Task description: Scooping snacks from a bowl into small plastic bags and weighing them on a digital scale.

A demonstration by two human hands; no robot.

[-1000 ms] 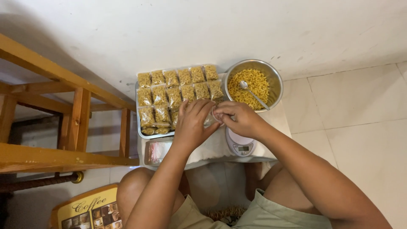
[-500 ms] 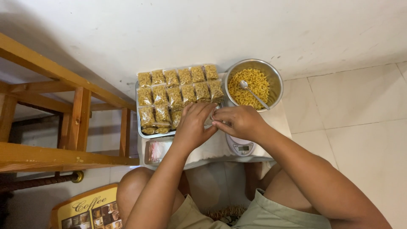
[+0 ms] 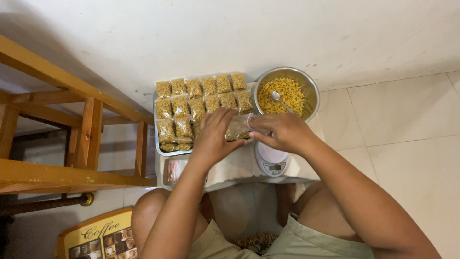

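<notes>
Both my hands hold a small clear plastic bag of yellow macaroni [image 3: 238, 128] above a low white-covered table. My left hand [image 3: 214, 136] grips its left side and my right hand [image 3: 282, 131] pinches its right edge. Just beneath lies a metal tray [image 3: 156, 144] filled with several rows of sealed macaroni bags [image 3: 201, 98]. A steel bowl [image 3: 309, 88] of loose macaroni with a spoon [image 3: 279, 99] stands to the right of the tray. A small white kitchen scale [image 3: 271, 161] sits under my right hand.
A pack of empty clear bags [image 3: 173, 170] lies at the table's front left. A wooden frame [image 3: 72, 134] stands to the left, against the white wall. A printed board [image 3: 98, 235] lies on the tiled floor by my left knee.
The bag has come into fuller view between my hands, stretched out flat. My right hand shifted slightly right and up, uncovering more of the scale.
</notes>
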